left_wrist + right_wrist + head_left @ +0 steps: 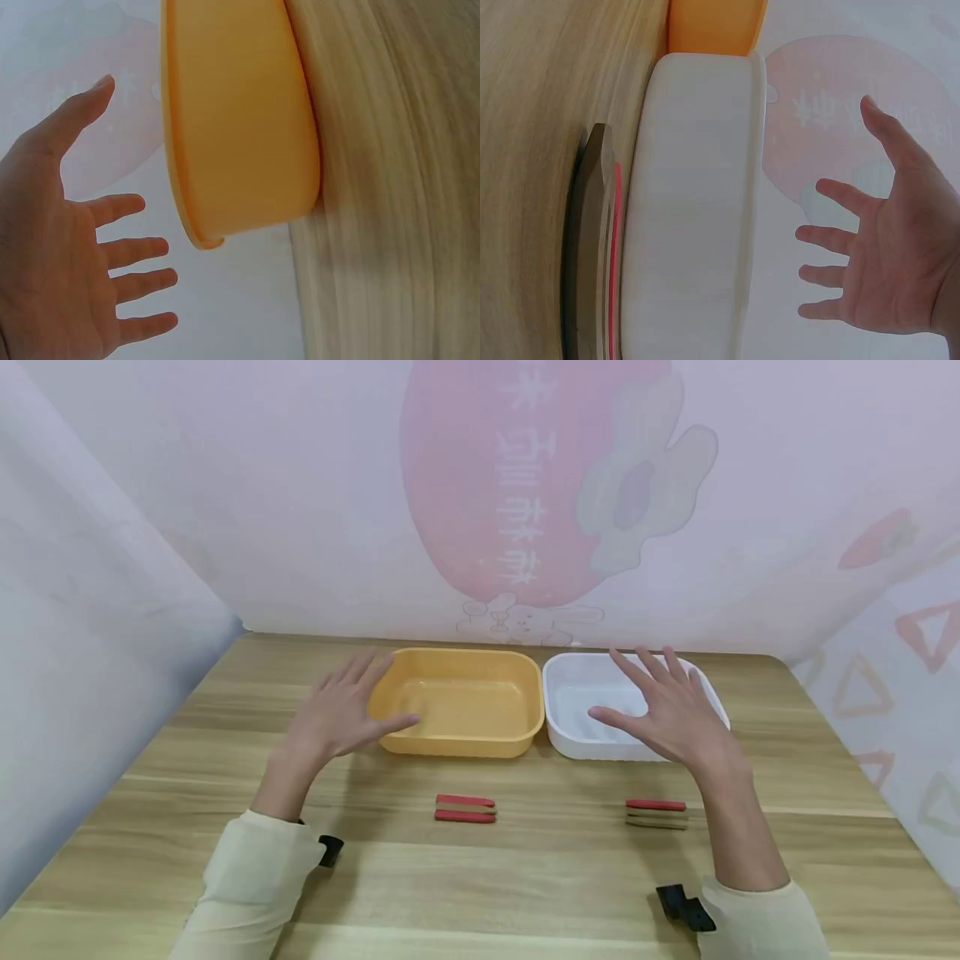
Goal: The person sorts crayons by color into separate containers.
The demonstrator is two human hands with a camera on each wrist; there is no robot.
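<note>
1. Hidden/cut off: left hand [337, 714] covers the near-left corner of the orange tray [457, 745]; right hand [675, 714] covers the right side of the white tray [558, 693], so that rim is partly out of sight. Both forearms leave the head view at the bottom edge. Black wrist mounts only partly visible beside the sleeves.
2. Fingers: both hands spread, fingers [135, 251] straight and apart, gripping nothing. Cannot tell whether the palms touch the trays or hover just over them; the wrist views show clear air between palm and tray side.
3. Things: orange tray left, white tray right, side by side at the far half of the counter [225, 693], touching or nearly so. Both trays look empty.
4. Near side: red strip pair [465, 807] lies in front of the orange tray; a red-and-tan strip stack [656, 814] lies in front of the white tray, near the right wrist. What they are is hard to make out.
5. Room: open counter between strips and sleeves; cloth walls close in on left, back and right.
6. View differences: right wrist view shows the strip stack [592, 240] lying just beside the white tray's wall [690, 225], with the orange tray [716, 26] behind; blurred. Left wrist view shows only the orange tray's outer wall [240, 127] and the open palm [52, 262], no strips.
</note>
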